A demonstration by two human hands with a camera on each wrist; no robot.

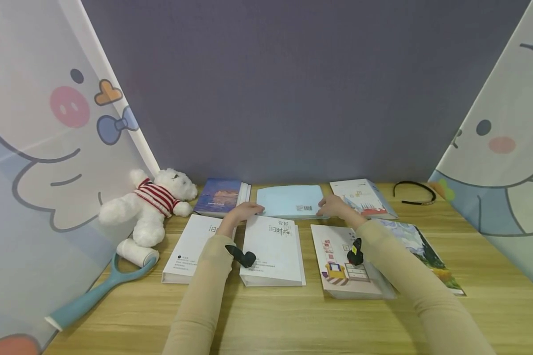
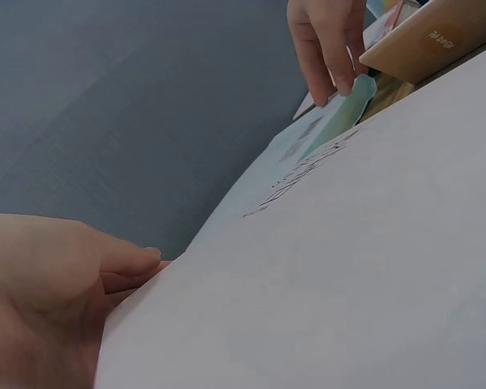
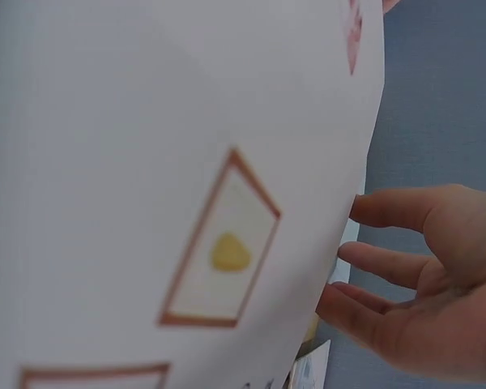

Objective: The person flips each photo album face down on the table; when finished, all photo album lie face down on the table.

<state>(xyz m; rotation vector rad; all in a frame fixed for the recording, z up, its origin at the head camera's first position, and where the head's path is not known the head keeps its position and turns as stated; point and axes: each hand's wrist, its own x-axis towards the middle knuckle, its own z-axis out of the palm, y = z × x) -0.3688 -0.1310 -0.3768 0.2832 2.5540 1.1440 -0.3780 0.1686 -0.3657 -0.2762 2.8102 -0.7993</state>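
Fingers bent, my left hand point(image 1: 245, 211) and right hand point(image 1: 333, 205) hold opposite sides of the pale blue book point(image 1: 286, 198) on the bench point(image 1: 275, 315).

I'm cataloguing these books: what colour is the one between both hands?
The book is pale blue, seen best in the head view.

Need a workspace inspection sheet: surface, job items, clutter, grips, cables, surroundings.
Surface: wood-grain table, books spread across it.
Job items: light-blue book, barcode face up, between dark-blue book and white book with red print; nearer books in front.
Clutter: white teddy bear, lint roller at left; black headband back right.
Left grip: at light-blue book's left front corner; pinch unclear.
Right grip: at its right front corner; pinch unclear.
Cables: nothing seen.
Surroundings: grey back panel, cartoon-print side panels.
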